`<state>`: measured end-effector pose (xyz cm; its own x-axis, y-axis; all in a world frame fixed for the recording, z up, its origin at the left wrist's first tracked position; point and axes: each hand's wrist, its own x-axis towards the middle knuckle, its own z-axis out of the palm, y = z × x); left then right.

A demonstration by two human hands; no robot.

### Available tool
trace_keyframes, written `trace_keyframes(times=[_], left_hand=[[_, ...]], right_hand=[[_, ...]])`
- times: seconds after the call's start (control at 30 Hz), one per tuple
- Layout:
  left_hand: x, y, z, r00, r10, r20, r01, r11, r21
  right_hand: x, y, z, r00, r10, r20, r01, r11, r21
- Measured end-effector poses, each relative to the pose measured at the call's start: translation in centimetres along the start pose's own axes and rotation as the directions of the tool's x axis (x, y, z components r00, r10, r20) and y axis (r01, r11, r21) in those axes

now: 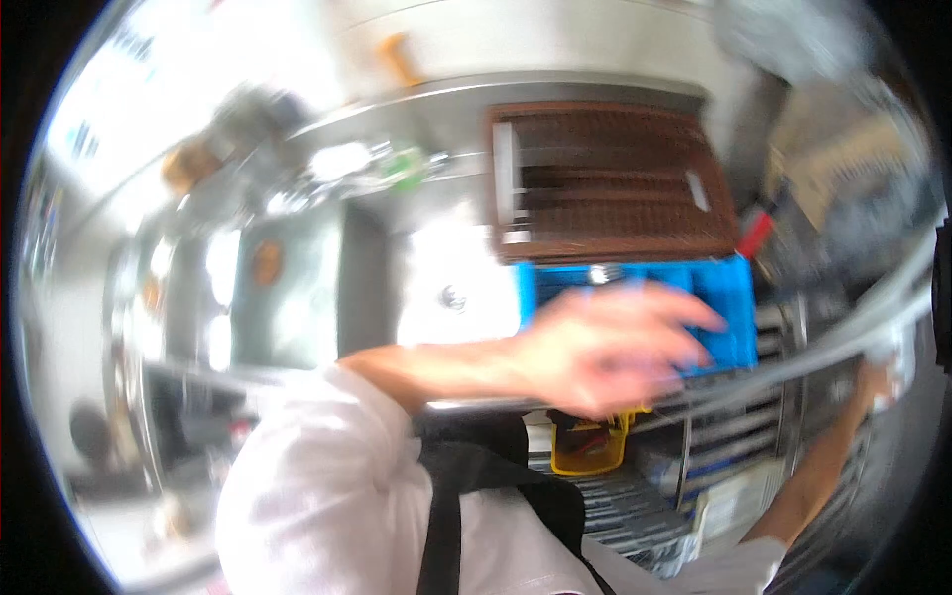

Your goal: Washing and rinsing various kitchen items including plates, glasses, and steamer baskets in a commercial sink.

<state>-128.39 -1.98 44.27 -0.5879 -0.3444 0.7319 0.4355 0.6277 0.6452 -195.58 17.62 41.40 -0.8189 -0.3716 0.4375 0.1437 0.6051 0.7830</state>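
Note:
My left hand [620,347] reaches across to the right, above a blue divided tray [736,312]. Its fingers are stretched out and somewhat spread, with nothing visible in them. A small shiny metal piece [603,274] shows in the tray just beyond the hand. Far off to the right, my right hand [873,382] is at the end of an extended arm, smeared by motion. Next to it is a whitish blurred thing [900,357]; whether the hand grips it cannot be made out.
Behind the blue tray lies a brown ribbed plastic crate [615,183]. To the left is a steel sink [367,288] with a small brown item [268,261] in it. A yellow container [587,461] sits below the counter. Cardboard [843,149] and clear plastic stand at the back right.

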Motion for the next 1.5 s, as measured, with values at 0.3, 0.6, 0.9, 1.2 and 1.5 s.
trace_keyframes(times=[0.3, 0.6, 0.9, 1.2, 1.5], left_hand=[[-49.9, 0.8, -23.9, 0.008, -0.601, -0.799, 0.992, -0.098, 0.083], [-68.7, 10.9, -47.0, -0.291, -0.029, -0.956, 0.957, -0.011, -0.291], [-77.6, 25.6, -55.0, -0.305, -0.139, -0.942, 0.787, 0.520, -0.332], [-87.0, 29.9, -64.4, -0.417, -0.381, -0.826, 0.531, 0.635, -0.561], [-97.1, 13.8, -74.2, -0.629, -0.103, -0.770, 0.691, 0.381, -0.615]], right_hand=[[-28.0, 10.5, -34.0, 0.853, 0.435, -0.289, 0.508, -0.819, 0.266], [-94.6, -10.2, -69.9, -0.567, -0.583, -0.582, -0.426, -0.398, 0.813], [-112.9, -26.7, -83.3, -0.246, -0.951, -0.189, -0.749, 0.063, 0.659], [-127.2, -25.1, -111.6, -0.201, -0.486, -0.850, 0.371, -0.841, 0.393], [-135.0, -30.9, -112.0, -0.059, -0.849, -0.525, 0.401, -0.502, 0.767]])
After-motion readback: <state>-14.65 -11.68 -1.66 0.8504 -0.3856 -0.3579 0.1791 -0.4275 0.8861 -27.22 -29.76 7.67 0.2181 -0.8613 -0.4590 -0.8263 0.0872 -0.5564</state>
